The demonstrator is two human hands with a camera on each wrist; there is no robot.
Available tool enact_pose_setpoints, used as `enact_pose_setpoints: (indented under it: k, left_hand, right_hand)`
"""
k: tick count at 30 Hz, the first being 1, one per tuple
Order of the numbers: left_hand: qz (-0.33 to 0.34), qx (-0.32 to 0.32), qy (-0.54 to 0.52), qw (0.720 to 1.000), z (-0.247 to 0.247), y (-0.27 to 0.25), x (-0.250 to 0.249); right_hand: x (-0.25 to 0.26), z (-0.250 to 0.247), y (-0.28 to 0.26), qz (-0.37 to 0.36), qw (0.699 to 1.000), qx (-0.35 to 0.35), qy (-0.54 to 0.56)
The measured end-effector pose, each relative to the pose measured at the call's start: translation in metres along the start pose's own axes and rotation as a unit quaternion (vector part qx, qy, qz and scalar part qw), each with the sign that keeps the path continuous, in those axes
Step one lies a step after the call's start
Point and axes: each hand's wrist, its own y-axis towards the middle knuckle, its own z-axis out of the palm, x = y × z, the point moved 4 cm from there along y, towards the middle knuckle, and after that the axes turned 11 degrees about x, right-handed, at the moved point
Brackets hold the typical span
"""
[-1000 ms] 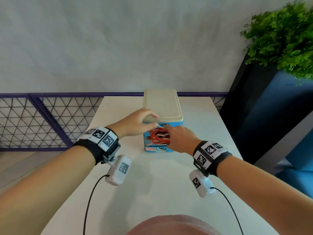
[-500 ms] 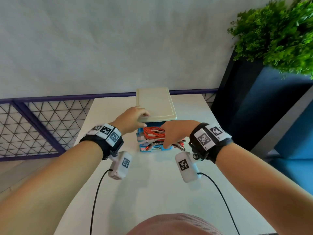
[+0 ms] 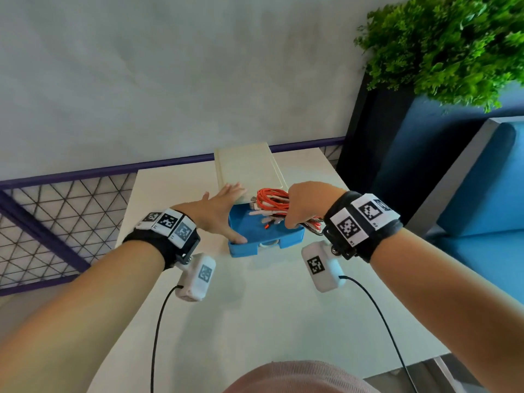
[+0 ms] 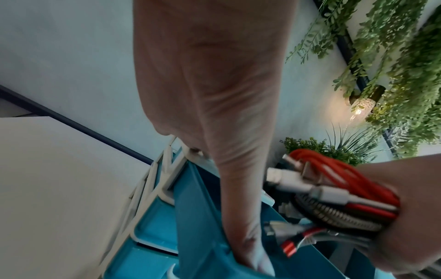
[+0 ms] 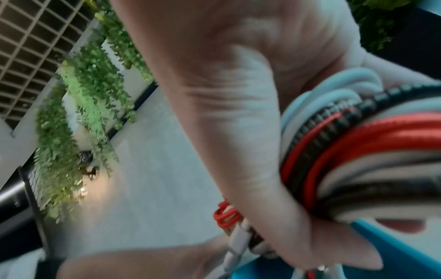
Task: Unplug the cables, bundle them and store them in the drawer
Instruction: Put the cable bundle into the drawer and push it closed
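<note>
Gripping the cable bundle (image 3: 272, 204), the right hand (image 3: 307, 207) holds it over the pulled-out blue drawer (image 3: 249, 231) in the head view; the left hand (image 3: 219, 214) lies flat with straight fingers on the drawer's left rim and the cabinet top (image 3: 248, 168). From the left wrist, its thumb (image 4: 241, 207) runs down the drawer wall (image 4: 198, 217) beside the red, white and braided coils. From the right wrist, blurred, the fingers curl around those coils (image 5: 362, 151)
</note>
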Motion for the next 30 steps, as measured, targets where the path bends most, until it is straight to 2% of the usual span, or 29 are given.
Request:
enact_pose_setpoints:
  k: [8, 11, 14, 18, 20, 23, 26, 28, 30]
  left_hand:
    - [0.005, 0.021, -0.001, 1.0, 0.001, -0.003, -0.006]
    - [0.01, 0.021, -0.005, 1.0, 0.001, -0.001, -0.006]
    - [0.016, 0.022, -0.007, 1.0, 0.002, -0.002, -0.006]
    - [0.024, 0.018, -0.011, 0.999, 0.002, -0.003, -0.007]
    - [0.026, 0.015, -0.009, 1.0, 0.001, -0.004, -0.008]
    - [0.024, 0.009, -0.005, 1.0, 0.0, -0.007, -0.011]
    - [0.014, 0.006, 0.001, 1.0, -0.002, -0.008, -0.012]
    - [0.005, 0.008, 0.018, 1.0, -0.004, -0.008, -0.013]
    - [0.001, 0.007, 0.029, 1.0, -0.004, -0.007, -0.017]
  right_hand:
    - [0.035, 0.016, 0.008, 0.061, 0.981, -0.003, -0.187]
    - [0.047, 0.018, 0.019, 0.076, 0.981, 0.034, -0.176]
    - [0.058, 0.018, 0.03, 0.067, 0.983, 0.05, -0.164]
    - [0.068, 0.017, 0.035, 0.092, 0.981, 0.067, -0.157]
    - [0.069, 0.016, 0.036, 0.1, 0.98, 0.056, -0.165]
    - [0.07, 0.015, 0.038, 0.073, 0.98, 0.025, -0.184]
    - [0.066, 0.016, 0.037, 0.066, 0.987, 0.011, -0.147]
    - [0.062, 0.018, 0.038, 0.059, 0.995, -0.008, -0.082]
    - [0.054, 0.019, 0.039, 0.041, 0.999, 0.005, 0.029]
